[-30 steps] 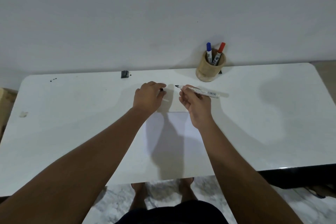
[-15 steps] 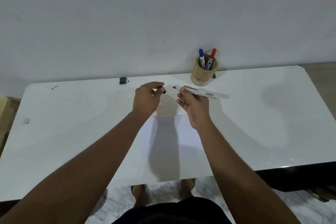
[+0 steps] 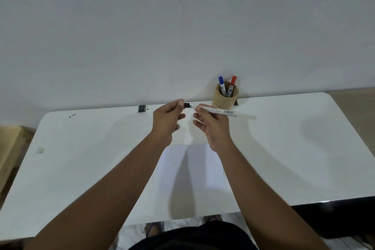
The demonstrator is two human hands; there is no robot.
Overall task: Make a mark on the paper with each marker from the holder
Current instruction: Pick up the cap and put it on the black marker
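Observation:
My right hand (image 3: 211, 126) grips a white marker (image 3: 219, 111) that lies level, tip pointing left. My left hand (image 3: 167, 118) pinches its small black cap (image 3: 186, 105) right at the marker's tip. Both hands hover above the table, just beyond the far edge of the white paper (image 3: 194, 168), which lies flat between my forearms. A round wooden holder (image 3: 224, 100) stands at the table's back edge, to the right of my hands. It holds a blue-capped marker (image 3: 222, 85) and a red-capped marker (image 3: 232, 85).
The white table (image 3: 294, 148) runs against a plain wall. A small black object (image 3: 142, 108) sits at the back edge left of my hands, with dark specks (image 3: 72, 116) further left. A wooden piece (image 3: 9, 148) stands off the table's left side.
My hands have closed the gap: the black cap in my left hand now meets the marker's tip. The view has tilted upward, showing more wall.

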